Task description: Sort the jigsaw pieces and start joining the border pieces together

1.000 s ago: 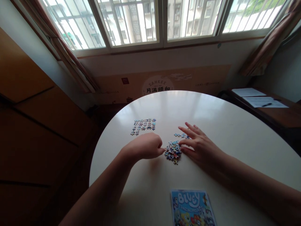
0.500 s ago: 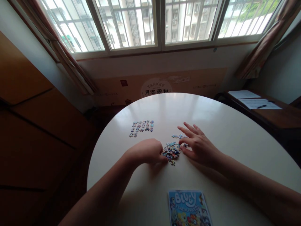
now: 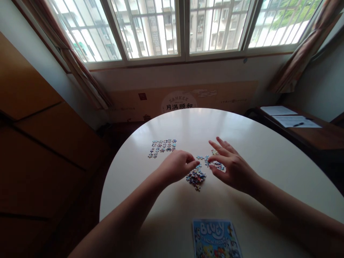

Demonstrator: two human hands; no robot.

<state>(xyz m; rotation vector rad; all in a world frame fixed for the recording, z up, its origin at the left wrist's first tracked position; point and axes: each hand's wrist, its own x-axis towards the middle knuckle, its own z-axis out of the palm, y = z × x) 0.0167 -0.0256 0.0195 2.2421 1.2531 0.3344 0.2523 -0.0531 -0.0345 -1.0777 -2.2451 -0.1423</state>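
Note:
A heap of small jigsaw puzzle pieces point(image 3: 196, 177) lies on the white round table. My left hand point(image 3: 177, 165) is over the heap's far left side, thumb and fingers pinched together; whatever they hold is too small or hidden to tell. Just right of the heap, my right hand point(image 3: 229, 165) has its fingers spread, with thumb and forefinger apart. Beneath and beside it lie loose puzzle pieces point(image 3: 218, 165), partly covered by the fingers. Farther left, several puzzle pieces point(image 3: 162, 146) are laid out in spaced rows, their near right corner close behind my left wrist.
A blue Bluey picture sheet or box lid point(image 3: 216, 238) lies at the table's near edge. The white table point(image 3: 129, 186) has a curved rim. At right, a brown side table point(image 3: 309, 134) carries papers point(image 3: 292, 121) and a pen. A barred window stands beyond.
My left hand has lifted from the heap's left side and moved away and to the right. My right hand has shifted slightly right, showing more of the loose pieces.

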